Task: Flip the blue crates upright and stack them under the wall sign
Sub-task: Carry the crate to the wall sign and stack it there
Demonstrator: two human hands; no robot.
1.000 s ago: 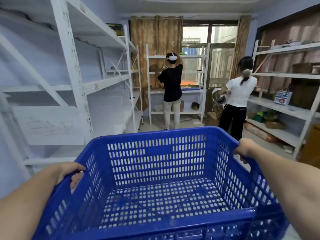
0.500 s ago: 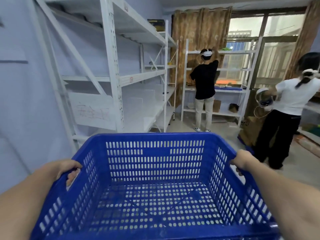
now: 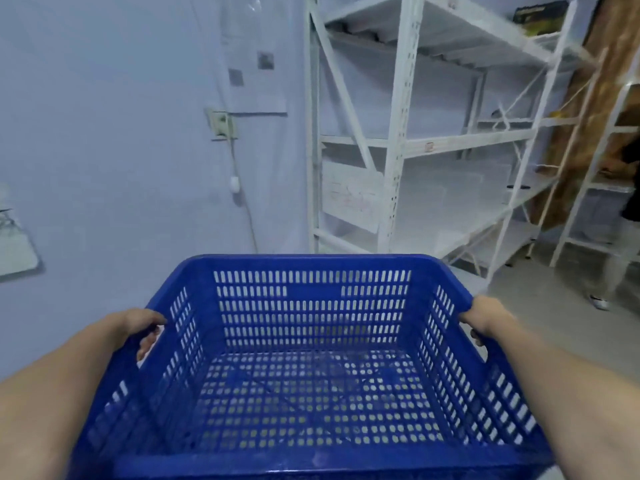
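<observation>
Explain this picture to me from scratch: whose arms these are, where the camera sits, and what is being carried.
There is no machine here. The camera is worn on a person's head and looks forward and down, so the two bare forearms reaching in from the bottom belong to the wearer. The left hand and the right hand each grip a side rim of one blue crate, a perforated plastic basket. It is upright, open side up, and nothing is inside it. It is carried in the air, not set down. Ahead is a pale wall with a paper sign taped to it and a wall socket below that. To the right stands white metal shelving. At the far right edge another person is partly visible.
</observation>
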